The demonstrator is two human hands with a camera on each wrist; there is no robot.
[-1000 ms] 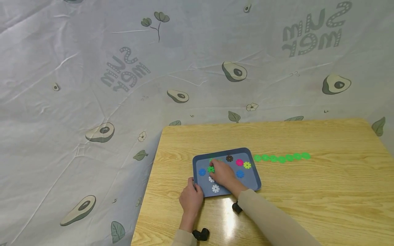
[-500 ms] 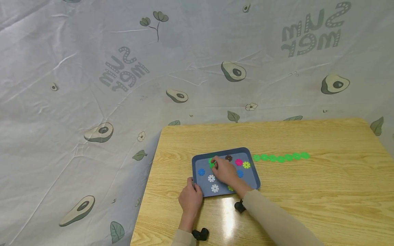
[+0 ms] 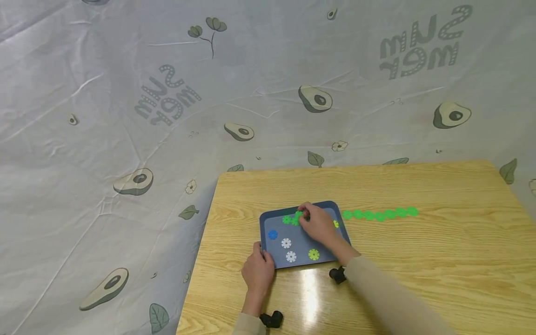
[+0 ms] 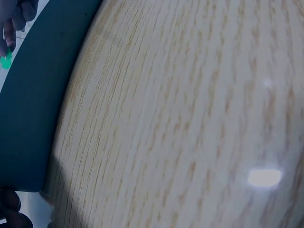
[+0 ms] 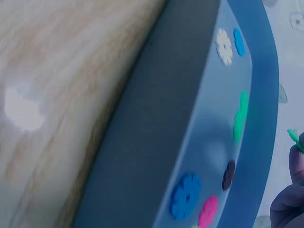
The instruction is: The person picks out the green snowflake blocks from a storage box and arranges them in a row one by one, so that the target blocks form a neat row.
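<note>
My left hand (image 3: pixel 257 271) grips the near left corner of a blue-grey tray (image 3: pixel 268 214), thumb at the rim. Above the tray's far side, my right hand (image 3: pixel 321 225) pinches a green toothed disc (image 5: pixel 295 137), lifted off the tray floor in the right wrist view. Other green discs (image 3: pixel 286 219) lie on the tray left of those fingertips. Around them lie a blue disc (image 3: pixel 273 234), two white discs (image 3: pixel 286 243) and a yellow-green disc (image 3: pixel 313 254). A brown disc (image 5: pixel 229 175), a pink disc (image 5: pixel 208 211) and another blue disc (image 5: pixel 185 196) show in the right wrist view.
A row of several green discs (image 3: pixel 379 216) runs rightward from the tray on the wooden table (image 3: pixel 423 260). Patterned cloth (image 3: pixel 268 93) hangs behind the table and to its left. A black wrist camera (image 3: pixel 272 319) sits below my left hand.
My right hand has moved right along the tray's far side, leaving the white discs uncovered, and now holds a green disc raised. My left hand stays on the tray corner.
</note>
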